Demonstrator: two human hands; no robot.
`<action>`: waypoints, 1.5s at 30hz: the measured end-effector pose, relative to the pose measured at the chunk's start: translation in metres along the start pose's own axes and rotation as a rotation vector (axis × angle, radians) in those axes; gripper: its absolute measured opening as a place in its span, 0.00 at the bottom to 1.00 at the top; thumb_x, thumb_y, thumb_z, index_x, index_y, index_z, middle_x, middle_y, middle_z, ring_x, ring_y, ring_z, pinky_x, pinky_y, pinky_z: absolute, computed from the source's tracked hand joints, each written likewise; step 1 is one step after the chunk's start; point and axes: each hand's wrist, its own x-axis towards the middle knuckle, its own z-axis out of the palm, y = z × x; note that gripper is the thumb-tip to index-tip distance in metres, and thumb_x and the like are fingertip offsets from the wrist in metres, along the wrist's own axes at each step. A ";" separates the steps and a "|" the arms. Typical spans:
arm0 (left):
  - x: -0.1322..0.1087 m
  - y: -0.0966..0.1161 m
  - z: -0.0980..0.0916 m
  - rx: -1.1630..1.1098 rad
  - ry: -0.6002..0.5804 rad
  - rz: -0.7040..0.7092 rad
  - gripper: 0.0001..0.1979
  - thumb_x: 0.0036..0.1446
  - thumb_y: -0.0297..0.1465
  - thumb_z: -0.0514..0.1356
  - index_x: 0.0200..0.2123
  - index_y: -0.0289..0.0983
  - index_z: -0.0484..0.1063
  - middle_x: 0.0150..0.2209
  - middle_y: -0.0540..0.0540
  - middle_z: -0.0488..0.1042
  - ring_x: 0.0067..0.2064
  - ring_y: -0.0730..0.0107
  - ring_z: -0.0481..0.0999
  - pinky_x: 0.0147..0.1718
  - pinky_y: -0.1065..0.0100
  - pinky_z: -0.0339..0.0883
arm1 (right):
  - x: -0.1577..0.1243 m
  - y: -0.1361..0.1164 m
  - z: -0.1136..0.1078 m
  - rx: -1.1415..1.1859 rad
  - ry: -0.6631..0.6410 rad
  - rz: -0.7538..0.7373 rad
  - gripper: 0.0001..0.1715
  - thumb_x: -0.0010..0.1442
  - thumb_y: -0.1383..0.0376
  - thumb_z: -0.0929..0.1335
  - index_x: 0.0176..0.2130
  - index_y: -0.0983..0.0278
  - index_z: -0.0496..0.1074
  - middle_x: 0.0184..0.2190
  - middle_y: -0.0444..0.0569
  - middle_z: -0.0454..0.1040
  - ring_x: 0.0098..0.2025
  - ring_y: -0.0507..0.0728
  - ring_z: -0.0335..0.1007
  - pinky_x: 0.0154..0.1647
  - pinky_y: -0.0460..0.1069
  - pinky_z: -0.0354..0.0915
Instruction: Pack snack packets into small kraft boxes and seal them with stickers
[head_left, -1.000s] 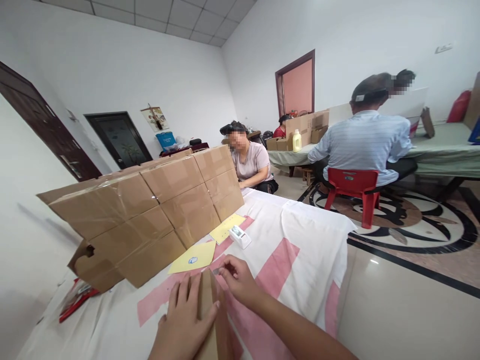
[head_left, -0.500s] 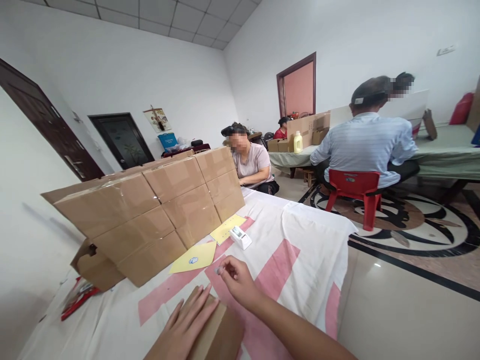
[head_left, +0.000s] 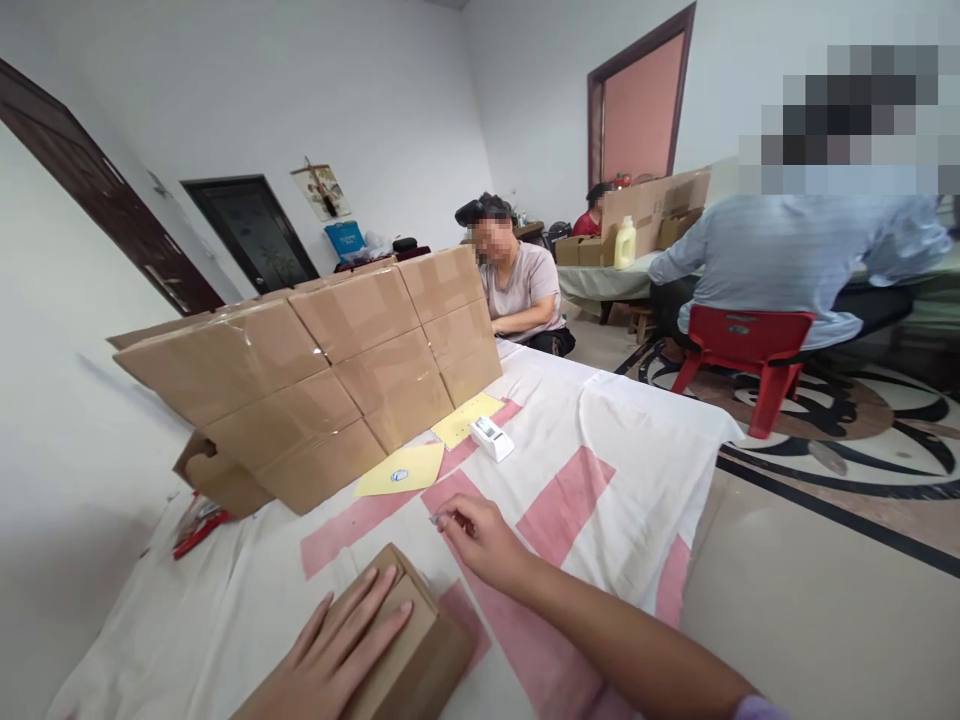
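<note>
My left hand lies flat with its fingers spread on top of a small closed cardboard box at the near edge of the table. Above the cloth, to the right of that box, my right hand is closed in a pinch. Between its thumb and forefinger a small greyish piece sticks out, like a sticker, too small to make out. Beyond it lies a yellow sheet with one blue-and-white mark. A white label dispenser-like device stands past my right hand, beside another yellow sheet.
Stacked cardboard boxes wall off the table's far left side. A red-edged packet lies at the left. A person sits behind the stack. Another person sits on a red chair at the right, by a second table.
My view has shifted, tilting down and left. The right hand keeps its pinch on the small piece, and the left hand stays flat on the box, slightly farther back along it.
</note>
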 end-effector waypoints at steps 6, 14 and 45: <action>-0.005 0.013 -0.003 -0.011 -0.025 -0.013 0.48 0.52 0.31 0.59 0.72 0.55 0.40 0.73 0.51 0.44 0.73 0.46 0.50 0.67 0.40 0.52 | -0.012 0.018 -0.004 -0.014 -0.106 0.047 0.09 0.67 0.64 0.65 0.38 0.62 0.76 0.32 0.47 0.77 0.31 0.53 0.70 0.32 0.47 0.63; -0.006 0.021 -0.011 0.008 -0.084 -0.056 0.46 0.57 0.33 0.57 0.73 0.50 0.36 0.75 0.48 0.40 0.75 0.50 0.42 0.69 0.40 0.44 | -0.032 0.027 0.002 0.034 -0.238 -0.029 0.11 0.68 0.66 0.64 0.42 0.61 0.78 0.37 0.49 0.77 0.39 0.56 0.74 0.40 0.50 0.68; 0.001 0.022 -0.015 0.027 -0.083 -0.046 0.43 0.56 0.32 0.55 0.73 0.45 0.42 0.75 0.46 0.42 0.74 0.49 0.43 0.69 0.42 0.45 | -0.053 0.001 0.004 0.210 -0.195 0.121 0.10 0.52 0.72 0.67 0.33 0.67 0.78 0.24 0.45 0.73 0.21 0.47 0.61 0.22 0.43 0.58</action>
